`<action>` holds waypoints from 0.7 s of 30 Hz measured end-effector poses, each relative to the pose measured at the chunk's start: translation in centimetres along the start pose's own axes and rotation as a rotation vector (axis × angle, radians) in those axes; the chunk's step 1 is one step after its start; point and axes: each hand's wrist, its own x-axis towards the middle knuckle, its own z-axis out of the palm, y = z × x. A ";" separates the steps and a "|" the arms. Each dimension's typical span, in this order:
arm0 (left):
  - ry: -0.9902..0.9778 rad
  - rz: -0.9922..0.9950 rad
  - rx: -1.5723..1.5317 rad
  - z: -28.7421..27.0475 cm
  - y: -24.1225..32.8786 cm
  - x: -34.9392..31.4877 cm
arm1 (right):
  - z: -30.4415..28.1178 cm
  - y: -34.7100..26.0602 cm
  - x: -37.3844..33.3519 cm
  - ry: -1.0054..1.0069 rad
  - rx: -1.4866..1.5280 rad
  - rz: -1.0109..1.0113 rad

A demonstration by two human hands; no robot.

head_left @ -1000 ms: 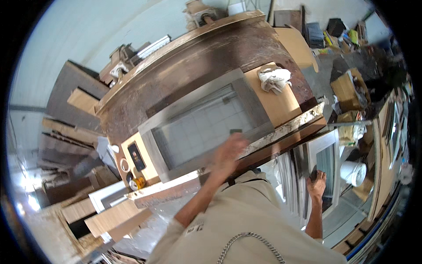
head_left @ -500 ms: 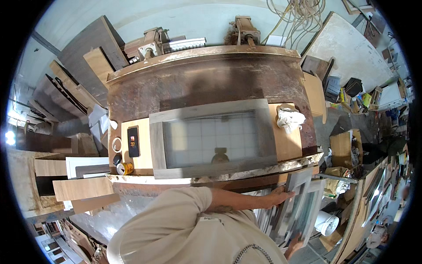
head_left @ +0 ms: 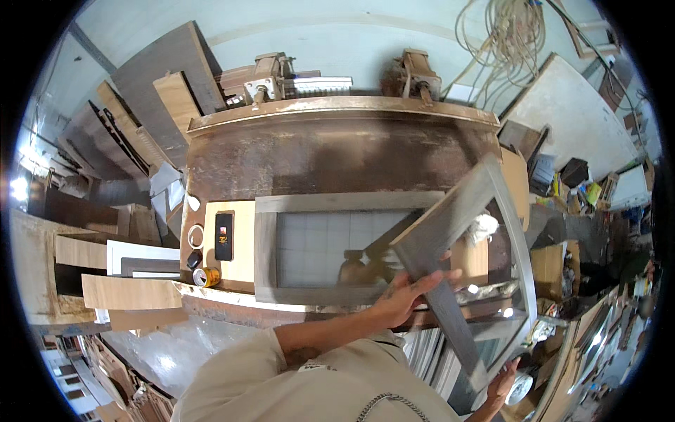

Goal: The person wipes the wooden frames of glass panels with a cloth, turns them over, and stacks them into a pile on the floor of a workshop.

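Observation:
My left hand (head_left: 411, 292) grips the long near side of a grey wood-framed glass door (head_left: 450, 330), its fingers seen around the frame. My right hand (head_left: 502, 385) holds the same door near its lower right corner. The door is tilted and held up over the right front of the workbench. It partly overlaps a second grey-framed glass door (head_left: 267, 257) that lies flat there. This lower door rests on a light wooden board (head_left: 244, 211). A crumpled white cloth (head_left: 481, 227) shows through the held door's glass.
On the bench's left lie a phone (head_left: 224, 235), a roll of tape (head_left: 196, 236) and a yellow can (head_left: 206, 276). More framed panels (head_left: 429, 355) stand below the front edge. Two rusty clamp cylinders (head_left: 420, 74) sit along the back. Boards lean at left.
Both hands have lifted the framed glass door from beside the bench's front edge, up and over its right part. My view has shifted slightly.

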 end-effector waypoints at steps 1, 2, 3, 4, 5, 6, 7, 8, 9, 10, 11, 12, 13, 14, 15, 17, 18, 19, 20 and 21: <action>-0.023 0.074 -0.003 -0.4 0.1 -0.4 | 1.4 0.1 1.3 -0.032 -0.065 -0.065; -0.041 0.139 -0.003 -0.4 0.4 -0.9 | 1.7 1.0 4.5 -0.011 -0.165 -0.165; -0.050 0.212 -0.005 -0.7 1.1 -1.5 | 2.5 1.6 7.6 0.000 -0.270 -0.262; -0.139 0.245 0.133 -0.8 2.8 -2.3 | 5.5 0.8 8.9 0.175 -0.314 -0.272; -0.079 0.122 -0.134 -0.6 5.5 -2.9 | 8.7 -1.1 9.4 0.144 -0.362 -0.203; -0.022 -0.017 -0.402 -0.7 8.3 -3.3 | 11.3 -2.1 10.3 0.125 -0.407 -0.283; -0.432 0.222 -0.271 -3.7 9.0 -2.9 | 13.6 -2.9 11.0 0.107 -0.455 -0.360; -0.520 0.269 -0.261 -6.6 10.0 -3.1 | 15.6 -4.1 11.7 0.033 -0.515 -0.350; -0.606 0.313 -0.259 -9.5 10.9 -3.4 | 17.5 -5.4 12.5 -0.039 -0.575 -0.340; -0.391 0.205 -0.299 -9.8 13.6 -4.2 | 19.0 -6.4 13.9 -0.074 -0.667 -0.447; -0.140 0.218 -0.204 -9.6 15.2 -4.4 | 22.0 -7.7 13.5 -0.065 -0.724 -0.571; 0.073 0.154 0.179 -11.3 16.8 -4.3 | 23.8 -8.4 14.5 -0.062 -0.745 -0.587; 0.279 0.081 0.563 -13.6 18.3 -3.9 | 26.0 -8.7 16.2 -0.069 -0.761 -0.745; 0.477 0.073 0.607 -15.7 19.0 -3.7 | 29.8 -10.0 15.3 -0.084 -0.807 -0.617; 0.654 0.069 0.650 -18.4 19.6 -3.1 | 32.1 -10.4 16.9 -0.138 -0.903 -0.692; 1.027 0.107 0.859 -19.2 21.4 -0.8 | 37.5 -10.2 18.9 -0.218 -0.914 -0.855; 0.991 0.107 0.979 -24.4 22.6 -0.9 | 40.9 -10.5 19.1 -0.262 -1.057 -0.817; 1.153 -0.015 1.118 -22.4 24.3 0.0 | 44.2 -10.6 19.4 -0.294 -1.212 -0.782; 1.149 -0.114 1.297 -25.4 26.0 0.2 | 47.8 -11.1 18.8 -0.414 -1.300 -0.741; 1.245 -0.161 1.240 -25.5 26.9 1.2 | 50.3 -10.7 19.7 -0.441 -1.353 -0.685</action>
